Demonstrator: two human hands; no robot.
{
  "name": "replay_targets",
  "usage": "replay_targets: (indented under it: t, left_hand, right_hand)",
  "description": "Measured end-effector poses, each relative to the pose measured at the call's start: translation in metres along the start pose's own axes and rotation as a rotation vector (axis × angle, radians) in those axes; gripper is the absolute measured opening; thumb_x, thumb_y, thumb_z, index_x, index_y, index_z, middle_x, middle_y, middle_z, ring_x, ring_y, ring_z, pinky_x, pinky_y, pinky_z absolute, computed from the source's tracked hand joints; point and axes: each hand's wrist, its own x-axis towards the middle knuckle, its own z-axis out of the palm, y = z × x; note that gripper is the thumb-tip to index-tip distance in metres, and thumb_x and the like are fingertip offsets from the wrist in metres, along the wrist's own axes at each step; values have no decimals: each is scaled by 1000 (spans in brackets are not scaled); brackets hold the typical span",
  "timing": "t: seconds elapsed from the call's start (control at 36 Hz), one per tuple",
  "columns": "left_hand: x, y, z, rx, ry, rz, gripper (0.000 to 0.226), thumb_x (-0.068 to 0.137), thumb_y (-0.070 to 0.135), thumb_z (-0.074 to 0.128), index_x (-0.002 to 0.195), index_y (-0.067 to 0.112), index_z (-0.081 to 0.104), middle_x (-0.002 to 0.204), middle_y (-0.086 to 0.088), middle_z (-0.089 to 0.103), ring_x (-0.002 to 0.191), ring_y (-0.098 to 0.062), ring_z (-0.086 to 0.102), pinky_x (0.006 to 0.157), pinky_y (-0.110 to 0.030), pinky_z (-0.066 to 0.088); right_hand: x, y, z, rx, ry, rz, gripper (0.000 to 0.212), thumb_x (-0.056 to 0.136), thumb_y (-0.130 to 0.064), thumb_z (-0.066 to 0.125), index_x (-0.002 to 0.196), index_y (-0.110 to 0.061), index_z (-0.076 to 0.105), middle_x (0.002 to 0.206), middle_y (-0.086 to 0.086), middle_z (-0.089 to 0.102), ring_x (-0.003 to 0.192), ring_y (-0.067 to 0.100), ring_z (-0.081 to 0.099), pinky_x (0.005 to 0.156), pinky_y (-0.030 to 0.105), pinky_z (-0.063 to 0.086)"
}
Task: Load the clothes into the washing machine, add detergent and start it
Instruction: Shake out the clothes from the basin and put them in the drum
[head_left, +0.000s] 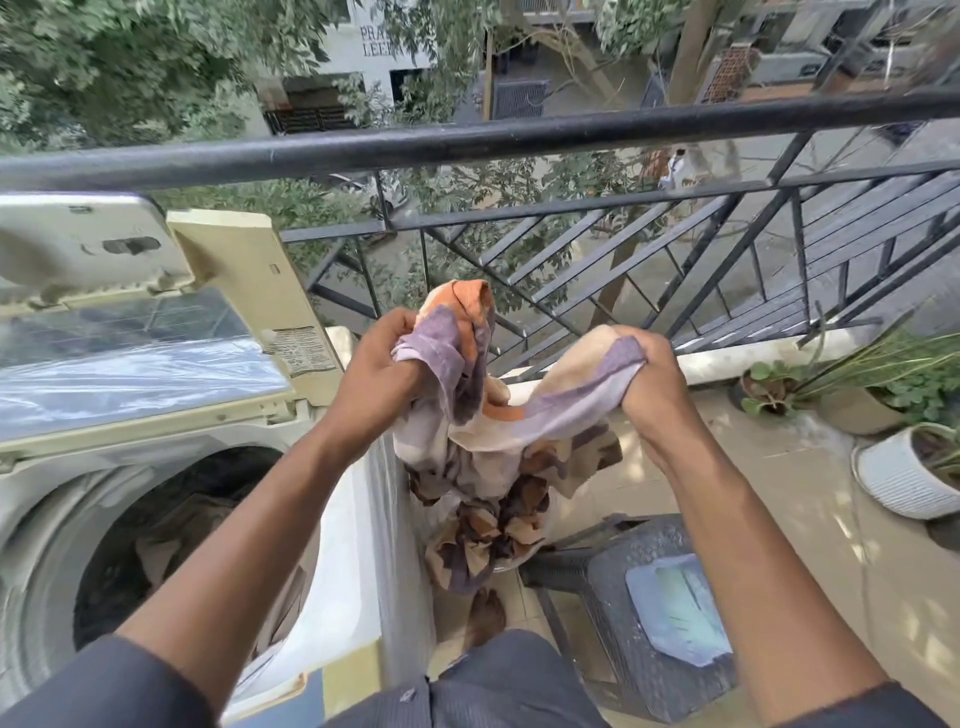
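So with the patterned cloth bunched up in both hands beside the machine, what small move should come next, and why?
Probably swing the patterned cloth leftward over the open drum and lower it in. Both the left hand and right hand grip it, its tail hangs outside the washing machine to the right, the lid is up, and some clothes already lie inside.

Both forearms extend forward, bare below dark sleeves. Left hand (376, 358) and right hand (655, 387) are raised apart, each grip with fingers curled tight, knuckles up.
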Motion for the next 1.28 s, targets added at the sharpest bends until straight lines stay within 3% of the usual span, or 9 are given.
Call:
replay_targets:
  t: [0.14, 0.28, 0.39, 0.5, 0.72, 0.89, 0.97, 1.11, 1.28]
  left_hand:
    - [0, -9, 0, 118, -183, 48, 66, 81, -4, 77, 129, 33, 52, 116, -6, 67, 95, -13, 67, 72, -31, 56]
    - [-6, -9, 11, 95, -418, 160, 123, 72, -27, 73, 159, 44, 23, 153, -8, 43, 120, -13, 66, 81, -26, 59]
    - [-9, -5, 26, 91, -420, 232, 68, 82, -18, 76, 132, 26, 60, 124, 16, 73, 111, 2, 69, 94, -23, 54]
    - [-10, 1, 30, 85, -237, 253, 35, 85, 2, 65, 95, 35, 72, 86, 27, 75, 84, 9, 66, 79, -19, 52]
    - [-9, 14, 17, -72, -134, 282, 34, 89, -11, 61, 105, 16, 77, 97, 9, 80, 91, -8, 73, 85, -28, 58]
    - [-14, 52, 19, -157, -164, 361, 36, 80, -10, 50, 95, 14, 72, 78, 18, 76, 72, 4, 67, 67, -14, 52]
    - [-13, 62, 17, -189, -147, 401, 32, 85, -8, 54, 101, 12, 73, 88, 8, 78, 81, -7, 71, 74, -24, 56]
    - [-12, 62, 12, -168, -162, 355, 47, 97, -28, 41, 98, 12, 66, 64, 14, 70, 51, 3, 61, 51, -9, 45]
    - [-11, 48, 3, -87, -123, 251, 42, 99, -23, 46, 88, 14, 64, 55, 18, 65, 46, 6, 57, 47, -6, 41]
  right_hand:
    - [-15, -26, 14, 109, -108, -135, 39, 97, -16, 48, 133, -4, 58, 95, -6, 60, 88, 10, 59, 78, 19, 49]
    - [-22, -47, 31, 226, -172, -202, 16, 103, -18, 44, 108, -20, 59, 89, -7, 57, 78, 3, 58, 78, 24, 50]
    - [-29, -53, 41, 169, -310, -345, 20, 100, 3, 36, 98, 10, 56, 69, 3, 44, 58, 17, 46, 53, 24, 45]
    - [-28, -44, 36, 93, -387, -463, 24, 86, 5, 51, 97, -10, 67, 87, -4, 65, 85, 11, 60, 80, 29, 49]
    - [-12, 34, 16, -142, -254, -199, 62, 76, -18, 76, 130, -41, 57, 125, -5, 63, 117, 18, 62, 90, 34, 58]
    - [8, 127, 26, -606, -434, 139, 132, 45, -44, 90, 155, -52, 17, 143, -10, 41, 128, 20, 55, 99, 43, 56]
    - [7, 152, 41, -730, -372, 220, 109, 58, -59, 87, 151, -37, 34, 138, 4, 59, 122, 28, 63, 89, 37, 55]
    - [7, 157, 45, -686, -242, 242, 11, 102, -27, 59, 107, -17, 62, 106, 11, 71, 104, 33, 69, 81, 38, 54]
    - [19, 123, 19, -526, -76, 196, 55, 78, -64, 55, 106, -21, 75, 101, 13, 74, 94, 34, 70, 73, 35, 51]
